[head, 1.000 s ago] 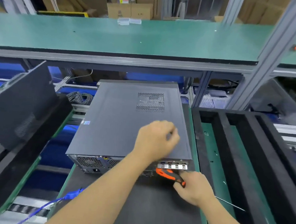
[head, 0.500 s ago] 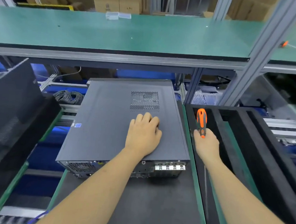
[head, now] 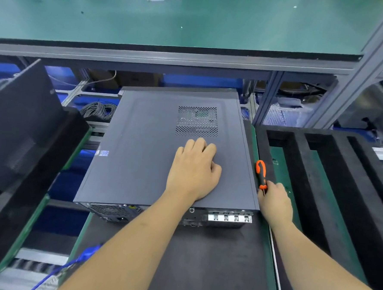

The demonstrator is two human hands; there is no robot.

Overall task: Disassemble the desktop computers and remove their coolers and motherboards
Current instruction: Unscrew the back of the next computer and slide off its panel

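A dark grey desktop computer case (head: 146,142) lies on its side on a black mat (head: 201,262), side panel up and closed, with a vent grille (head: 197,121) near its far end. Its rear ports and slot covers (head: 228,217) face me. My left hand (head: 193,169) presses palm-down on the panel just below the grille. My right hand (head: 275,203) grips an orange-and-black screwdriver (head: 260,171) against the case's right edge. The handle points away from me and the long shaft runs back under my forearm.
A black foam tray (head: 318,175) with long slots lies right of the case. Another black case or panel (head: 19,123) leans at the left. A green shelf (head: 193,21) overhangs the far side. A blue cable (head: 78,259) lies at the mat's near-left corner, and coiled cables (head: 98,110) sit behind.
My right hand has brought the screwdriver from the case's rear, out over the foam tray, then back to the case's right edge. My left hand has flattened on the panel.
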